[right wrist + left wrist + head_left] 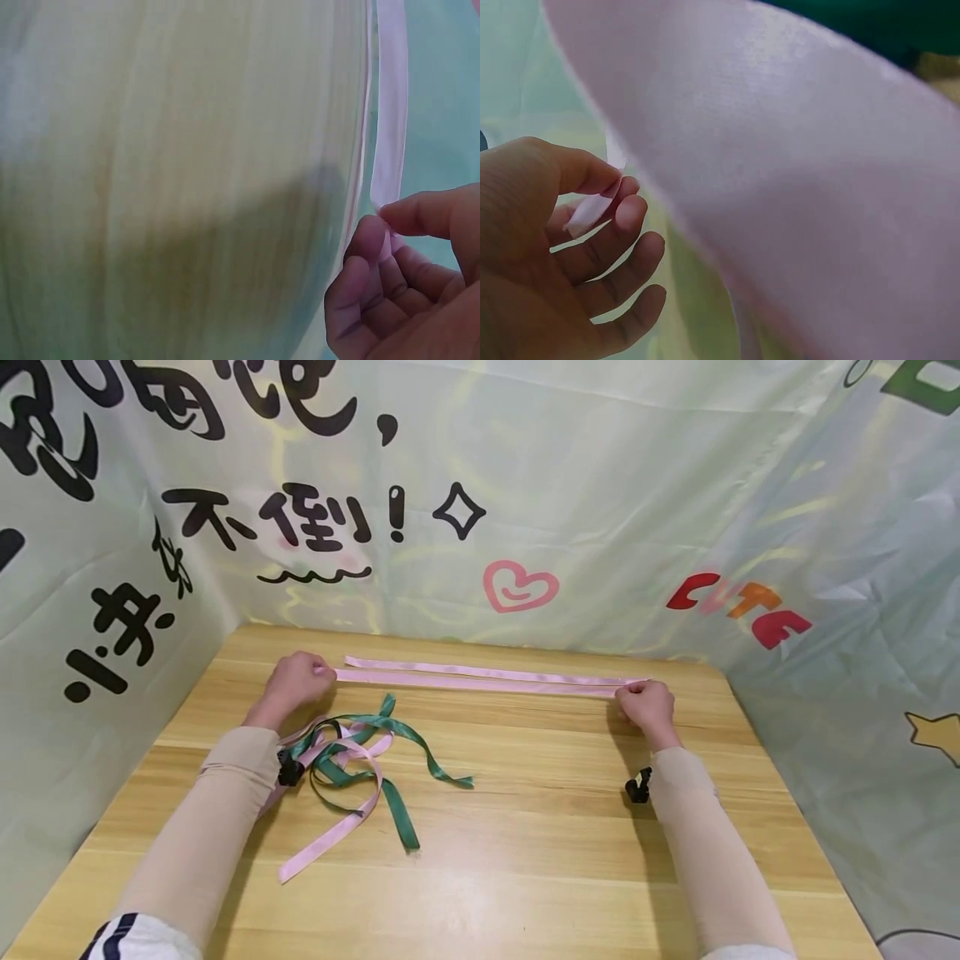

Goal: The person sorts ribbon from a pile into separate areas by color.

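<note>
A pink ribbon (480, 683) runs nearly straight between the two hands near the back of the table. Its left end is pinched by thumb and forefinger of my left hand (298, 681), and a short tip (591, 213) sticks out past them in the left wrist view. My right hand (648, 706) pinches the other end; the right wrist view shows that ribbon (390, 105) leading away from the fingertips. Just behind lies a second pink ribbon (450, 669), roughly parallel, its right end reaching the right hand.
Beside the left forearm lies a tangled heap of ribbons, with green ribbon (400, 814) and pink ribbon (322, 852) trailing out. A pink ribbon (765, 120) looms close across the left wrist view. Printed cloth (600, 510) walls the wooden table (510, 860) at the back and sides.
</note>
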Tool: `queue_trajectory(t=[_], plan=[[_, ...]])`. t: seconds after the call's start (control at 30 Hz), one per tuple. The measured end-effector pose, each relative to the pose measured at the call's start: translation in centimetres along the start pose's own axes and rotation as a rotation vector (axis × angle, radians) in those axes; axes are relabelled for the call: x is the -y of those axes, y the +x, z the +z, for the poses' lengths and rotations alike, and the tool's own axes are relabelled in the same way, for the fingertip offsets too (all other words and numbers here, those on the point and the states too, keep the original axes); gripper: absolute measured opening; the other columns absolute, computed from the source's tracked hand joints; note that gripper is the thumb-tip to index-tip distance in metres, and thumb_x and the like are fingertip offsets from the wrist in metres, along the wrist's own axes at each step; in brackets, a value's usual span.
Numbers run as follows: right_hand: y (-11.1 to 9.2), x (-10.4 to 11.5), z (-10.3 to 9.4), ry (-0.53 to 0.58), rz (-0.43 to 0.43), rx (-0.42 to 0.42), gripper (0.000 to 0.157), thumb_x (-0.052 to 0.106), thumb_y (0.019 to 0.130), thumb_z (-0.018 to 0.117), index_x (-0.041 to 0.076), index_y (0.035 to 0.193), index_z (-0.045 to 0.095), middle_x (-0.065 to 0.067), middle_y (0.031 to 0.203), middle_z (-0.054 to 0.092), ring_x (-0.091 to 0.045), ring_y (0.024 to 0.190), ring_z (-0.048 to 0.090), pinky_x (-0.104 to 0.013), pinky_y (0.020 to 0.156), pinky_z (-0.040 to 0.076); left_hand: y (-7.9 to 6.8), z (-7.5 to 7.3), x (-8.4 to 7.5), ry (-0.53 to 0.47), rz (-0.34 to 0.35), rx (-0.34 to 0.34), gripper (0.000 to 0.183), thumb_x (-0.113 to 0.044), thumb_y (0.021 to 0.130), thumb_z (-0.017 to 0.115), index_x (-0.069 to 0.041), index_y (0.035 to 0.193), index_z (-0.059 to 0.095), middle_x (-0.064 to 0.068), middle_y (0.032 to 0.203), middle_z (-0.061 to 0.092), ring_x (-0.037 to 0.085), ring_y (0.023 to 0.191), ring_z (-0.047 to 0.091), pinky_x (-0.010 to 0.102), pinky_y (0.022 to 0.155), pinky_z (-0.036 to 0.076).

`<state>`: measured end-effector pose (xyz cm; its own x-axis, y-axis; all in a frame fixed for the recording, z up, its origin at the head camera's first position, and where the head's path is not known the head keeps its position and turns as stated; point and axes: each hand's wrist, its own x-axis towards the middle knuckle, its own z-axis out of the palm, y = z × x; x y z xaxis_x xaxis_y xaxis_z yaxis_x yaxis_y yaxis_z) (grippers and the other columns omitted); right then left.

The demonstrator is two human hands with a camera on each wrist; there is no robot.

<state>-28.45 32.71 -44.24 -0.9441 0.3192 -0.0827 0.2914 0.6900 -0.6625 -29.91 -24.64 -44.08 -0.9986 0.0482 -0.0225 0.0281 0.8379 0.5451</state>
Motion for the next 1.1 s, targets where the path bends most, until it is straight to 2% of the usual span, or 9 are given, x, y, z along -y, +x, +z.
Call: queue_trajectory(t=[0.1, 0.17, 0.33, 0.4, 0.53, 0.67, 0.9, 1.1], plan=[[0.1, 0.0, 0.1, -0.029, 0.013, -0.012, 0.031, 0.023, 0.099, 0.057, -0.001, 0.104, 0.076, -0.002, 0.066, 0.071, -0.014, 0.064, 0.061, -0.027, 0.061, 0.048, 0.3, 0.3, 0.0, 0.005, 0.007, 0.003, 0.026, -0.021, 0.097, 0.051, -0.008, 0.077, 0.063, 0.006, 0.073, 0.059, 0.026, 0.073, 0.053, 0.036, 0.07, 0.04], [0.2, 0.0, 0.1, -0.053, 0.025, -0.015, 0.03, 0.023, 0.098, 0.057, -0.001, 0.099, 0.076, 0.0, 0.062, 0.068, -0.016, 0.064, 0.06, -0.029, 0.061, 0.047, 0.6, 0.5, -0.2, 0.007, 0.011, 0.007, 0.027, -0.021, 0.097, 0.051, -0.008, 0.076, 0.061, 0.006, 0.072, 0.058, 0.025, 0.072, 0.052, 0.036, 0.07, 0.04], [0.3, -0.2, -0.1, -0.093, 0.034, -0.015, 0.029, 0.022, 0.097, 0.057, 0.0, 0.094, 0.075, 0.001, 0.059, 0.065, -0.019, 0.064, 0.058, -0.031, 0.062, 0.046, 1.4, 1.0, -0.7, 0.012, 0.013, 0.016, 0.03, -0.019, 0.095, 0.047, -0.014, 0.066, 0.043, -0.001, 0.06, 0.039, 0.02, 0.06, 0.035, 0.034, 0.064, 0.033], [0.4, -0.2, -0.1, -0.092, 0.031, -0.003, 0.029, 0.022, 0.098, 0.057, 0.0, 0.093, 0.074, 0.001, 0.059, 0.064, -0.02, 0.063, 0.057, -0.032, 0.062, 0.045, 1.7, 1.1, -0.8, 0.02, 0.007, 0.012, 0.031, -0.019, 0.094, 0.047, -0.016, 0.064, 0.04, -0.002, 0.058, 0.036, 0.019, 0.058, 0.033, 0.034, 0.063, 0.032], [0.8, -0.2, 0.0, -0.084, 0.035, 0.021, 0.03, 0.024, 0.1, 0.056, 0.001, 0.092, 0.073, 0.0, 0.059, 0.063, -0.021, 0.062, 0.057, -0.034, 0.062, 0.045, 2.1, 1.4, -0.7, 0.039, -0.011, -0.001, 0.03, -0.018, 0.092, 0.047, -0.016, 0.063, 0.04, -0.003, 0.057, 0.034, 0.019, 0.059, 0.033, 0.034, 0.061, 0.031], [1.1, -0.2, -0.1, -0.092, 0.048, 0.01, 0.031, 0.027, 0.1, 0.057, 0.002, 0.092, 0.072, 0.001, 0.057, 0.061, -0.02, 0.062, 0.057, -0.035, 0.062, 0.045, 2.3, 1.6, -0.8, 0.05, -0.022, -0.014, 0.03, -0.019, 0.091, 0.048, -0.017, 0.062, 0.04, -0.004, 0.057, 0.035, 0.02, 0.061, 0.034, 0.034, 0.06, 0.03], [1.5, -0.2, 0.2, -0.104, 0.083, -0.013, 0.033, 0.03, 0.101, 0.056, 0.003, 0.088, 0.07, 0.003, 0.056, 0.057, -0.023, 0.067, 0.057, -0.035, 0.066, 0.043, 2.4, 2.0, -1.0, 0.082, -0.07, -0.029, 0.041, -0.029, 0.101, 0.052, -0.016, 0.063, 0.043, -0.002, 0.059, 0.037, 0.021, 0.062, 0.038, 0.037, 0.063, 0.033], [1.9, -0.7, 0.5, -0.109, 0.106, -0.021, 0.031, 0.03, 0.1, 0.055, 0.005, 0.087, 0.068, 0.002, 0.058, 0.057, -0.024, 0.066, 0.056, -0.036, 0.065, 0.043, 2.4, 2.3, -1.0, 0.1, -0.087, -0.038, 0.041, -0.029, 0.101, 0.052, -0.014, 0.063, 0.044, 0.0, 0.059, 0.037, 0.023, 0.062, 0.04, 0.039, 0.068, 0.034]])
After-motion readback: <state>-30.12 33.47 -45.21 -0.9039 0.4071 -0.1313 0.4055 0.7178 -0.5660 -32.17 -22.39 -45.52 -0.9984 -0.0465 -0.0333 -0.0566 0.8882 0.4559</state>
